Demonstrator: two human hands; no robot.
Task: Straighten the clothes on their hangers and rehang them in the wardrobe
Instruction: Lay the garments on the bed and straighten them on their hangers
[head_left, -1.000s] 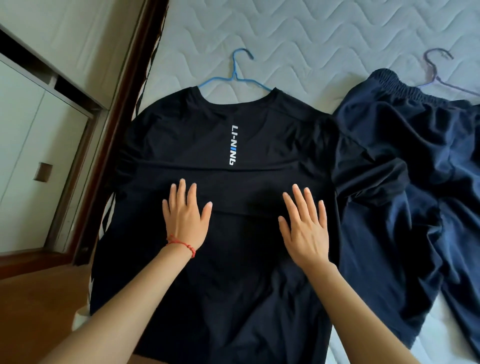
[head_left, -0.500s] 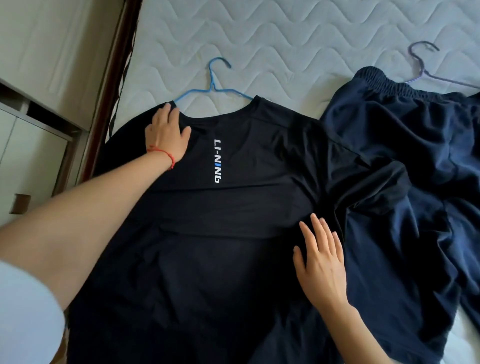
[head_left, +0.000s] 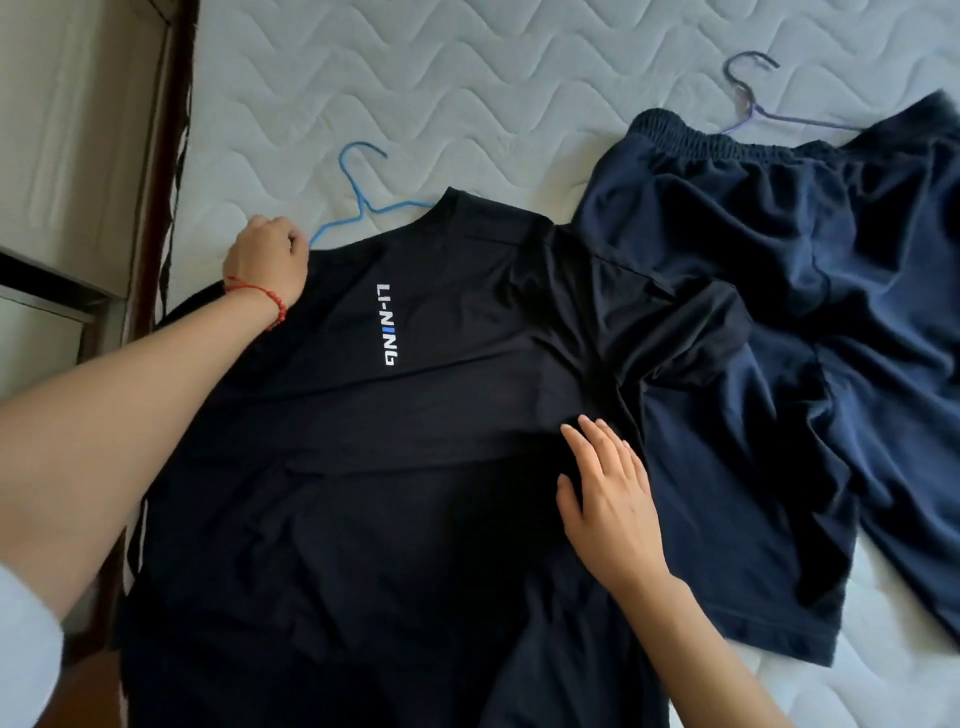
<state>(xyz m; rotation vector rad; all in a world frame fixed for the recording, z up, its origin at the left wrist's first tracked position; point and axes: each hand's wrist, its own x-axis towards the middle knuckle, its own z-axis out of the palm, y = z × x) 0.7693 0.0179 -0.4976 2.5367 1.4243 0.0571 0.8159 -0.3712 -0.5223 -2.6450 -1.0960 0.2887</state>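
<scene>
On the mattress (head_left: 467, 78), left hand (head_left: 267, 260) is gripping the limp black shirt (head_left: 363, 493) at its shoulder; right hand (head_left: 608, 499) is pressing flat, fingers straight.

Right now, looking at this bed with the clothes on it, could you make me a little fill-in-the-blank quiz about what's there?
1. The hanger sticking out of the black T-shirt is ____ in colour.
2. The left hand wears a ____ bracelet on its wrist.
3. The right hand lies ____ on the T-shirt, fingers straight.
4. The navy shorts lie to the ____ of the T-shirt.

Missing words: blue; red; flat; right
</scene>
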